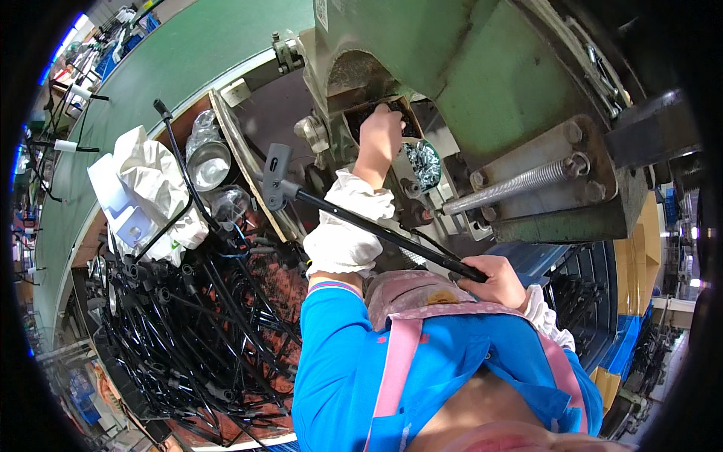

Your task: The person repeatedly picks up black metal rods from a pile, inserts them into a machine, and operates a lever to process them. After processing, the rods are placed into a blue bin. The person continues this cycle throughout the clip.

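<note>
My right hand [495,280] is wrapped round the lower end of a black tube [376,230]. The tube slants up to the left across my left forearm and ends in a grey slotted bracket [277,177]. Up by the green machine, my left hand [381,137] dips into a small box of dark small parts [364,120]. Its fingers are curled, and the fingertips are partly hidden, so what they pinch cannot be made out. Right beside that box, a green round tub [423,164] holds shiny metal fasteners.
The green machine [467,83] with a coil spring [520,184] rises ahead and right. Many black tubes [188,324] are heaped on a reddish surface at left, near white cloth [147,177] and a metal bowl [208,166]. Blue crates [584,282] and cardboard [636,256] stand at right.
</note>
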A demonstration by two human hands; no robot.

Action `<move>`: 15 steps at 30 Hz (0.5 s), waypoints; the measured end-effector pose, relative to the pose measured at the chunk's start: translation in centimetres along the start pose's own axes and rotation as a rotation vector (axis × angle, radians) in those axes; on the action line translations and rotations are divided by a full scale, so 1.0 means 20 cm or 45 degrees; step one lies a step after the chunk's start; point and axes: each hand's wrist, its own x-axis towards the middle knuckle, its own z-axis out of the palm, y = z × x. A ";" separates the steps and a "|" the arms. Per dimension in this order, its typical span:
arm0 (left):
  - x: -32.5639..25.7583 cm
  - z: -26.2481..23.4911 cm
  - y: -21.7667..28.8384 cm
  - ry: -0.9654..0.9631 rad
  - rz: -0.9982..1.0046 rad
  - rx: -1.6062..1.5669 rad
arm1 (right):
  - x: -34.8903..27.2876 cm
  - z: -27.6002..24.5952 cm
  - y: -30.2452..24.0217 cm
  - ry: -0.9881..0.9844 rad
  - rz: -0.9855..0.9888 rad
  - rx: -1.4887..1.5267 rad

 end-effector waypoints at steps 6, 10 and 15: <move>0.03 0.08 -0.03 0.039 -0.020 -0.036 | 0.01 -0.02 0.00 0.029 0.011 0.010; 0.05 0.06 -0.04 0.149 0.003 -0.227 | -0.01 0.00 0.03 0.075 -0.020 0.004; 0.00 -0.09 0.06 0.249 -0.103 -0.609 | -0.02 -0.01 0.04 0.089 -0.067 -0.022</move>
